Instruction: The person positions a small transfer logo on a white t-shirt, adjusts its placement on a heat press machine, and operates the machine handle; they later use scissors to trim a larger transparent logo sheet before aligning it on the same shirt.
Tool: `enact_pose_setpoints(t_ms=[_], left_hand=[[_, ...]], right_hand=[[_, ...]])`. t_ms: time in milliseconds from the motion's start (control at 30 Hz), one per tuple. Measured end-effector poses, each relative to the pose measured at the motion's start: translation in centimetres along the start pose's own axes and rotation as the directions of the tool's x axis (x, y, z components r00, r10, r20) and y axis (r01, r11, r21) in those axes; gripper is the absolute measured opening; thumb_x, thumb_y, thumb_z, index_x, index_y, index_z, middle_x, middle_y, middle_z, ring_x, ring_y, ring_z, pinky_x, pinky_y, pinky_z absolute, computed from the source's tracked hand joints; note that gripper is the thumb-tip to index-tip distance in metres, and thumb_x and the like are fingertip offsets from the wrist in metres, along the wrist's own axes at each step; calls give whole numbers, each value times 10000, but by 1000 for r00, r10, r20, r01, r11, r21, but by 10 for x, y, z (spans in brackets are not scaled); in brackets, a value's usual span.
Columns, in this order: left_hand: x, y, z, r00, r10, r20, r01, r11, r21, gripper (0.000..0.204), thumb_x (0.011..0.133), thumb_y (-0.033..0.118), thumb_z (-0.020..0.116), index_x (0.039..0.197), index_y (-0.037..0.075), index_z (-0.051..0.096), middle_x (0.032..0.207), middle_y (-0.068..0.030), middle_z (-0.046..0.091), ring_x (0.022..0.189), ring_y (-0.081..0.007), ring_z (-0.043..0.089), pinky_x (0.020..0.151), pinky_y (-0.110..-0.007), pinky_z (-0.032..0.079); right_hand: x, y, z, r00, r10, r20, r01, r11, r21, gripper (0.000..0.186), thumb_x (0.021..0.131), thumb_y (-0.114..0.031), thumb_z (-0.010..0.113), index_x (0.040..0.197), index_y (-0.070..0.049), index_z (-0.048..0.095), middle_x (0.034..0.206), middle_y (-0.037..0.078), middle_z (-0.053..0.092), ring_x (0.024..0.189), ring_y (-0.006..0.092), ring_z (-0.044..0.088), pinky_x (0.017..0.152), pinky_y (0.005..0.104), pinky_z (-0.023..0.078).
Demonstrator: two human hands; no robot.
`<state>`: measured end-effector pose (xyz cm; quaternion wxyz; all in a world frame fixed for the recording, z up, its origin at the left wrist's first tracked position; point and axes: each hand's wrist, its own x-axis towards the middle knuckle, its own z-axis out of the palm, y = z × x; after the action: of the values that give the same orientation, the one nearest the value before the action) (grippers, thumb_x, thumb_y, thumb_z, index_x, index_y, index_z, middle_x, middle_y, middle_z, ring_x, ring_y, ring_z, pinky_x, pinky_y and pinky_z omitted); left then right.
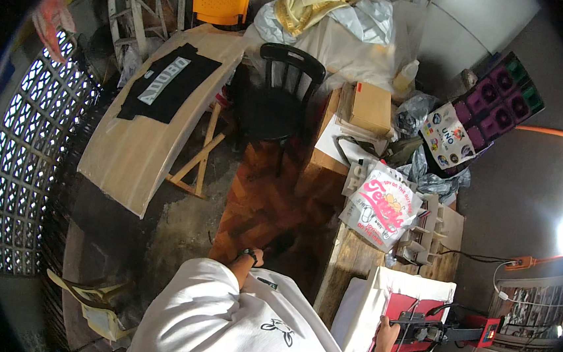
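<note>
Both hands show in the head view, and they are doing different things. The right hand [385, 332] looks curled around the near end of a black handle [405, 323] on the press [422, 333], with its fingers bent in and little gap left. The left hand [256, 257] is out in front of the white shirt [237, 318], with a dark band [247, 253] on its wrist. Its fingers look tucked in, but they are too small and dark to be sure, so I cannot tell if it has hold of anything. The press sits at the near end of the wooden table [330, 272], on the right side, with a red top [398, 304] and white cloth [412, 280] around it. It looks big, hard and heavy, so it should stay put while the handle moves stiffly. The cloth looks soft and floppy and would slide or bunch up if tugged. A good place to hold is the handle, well away from the red top (that part may be hot, though I can't see heat). The red box [491, 331] at the far side looks easier to break, so it is a bad place to grab.
</note>
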<state>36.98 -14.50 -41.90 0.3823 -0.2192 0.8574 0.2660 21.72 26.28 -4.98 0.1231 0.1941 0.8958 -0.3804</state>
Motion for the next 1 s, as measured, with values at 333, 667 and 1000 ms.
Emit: enact_pose_setpoints(t_ms=[333,667,1000], left_hand=[[103,89,-111,856,437,276,-482,868,121,462,906,391,451,676,80,703,702,-149,683,681,-308,664,665,-448,515],[204,210,-158,872,112,-476,-371,786,-494,656,1024,514,349,1416,0,454,1383,-258,515,1202,-417,547,990,-456,443],[248,288,-127,655,-333,-678,-368,644,-671,636,1033,506,332,1190,-82,516,1170,-366,564,1050,-493,572,870,-523,462]], right_hand=[[10,1,-8,997,46,-55,-63,935,-348,527,769,-442,674,731,83,657,721,301,638,709,416,670,664,505,513],[-1,-14,-19,996,84,-21,-87,940,-331,509,772,-431,585,693,66,656,700,280,641,690,449,649,695,516,540],[12,-24,-17,987,158,32,-132,906,-401,536,764,-463,598,621,51,639,628,264,616,645,427,640,654,503,529]])
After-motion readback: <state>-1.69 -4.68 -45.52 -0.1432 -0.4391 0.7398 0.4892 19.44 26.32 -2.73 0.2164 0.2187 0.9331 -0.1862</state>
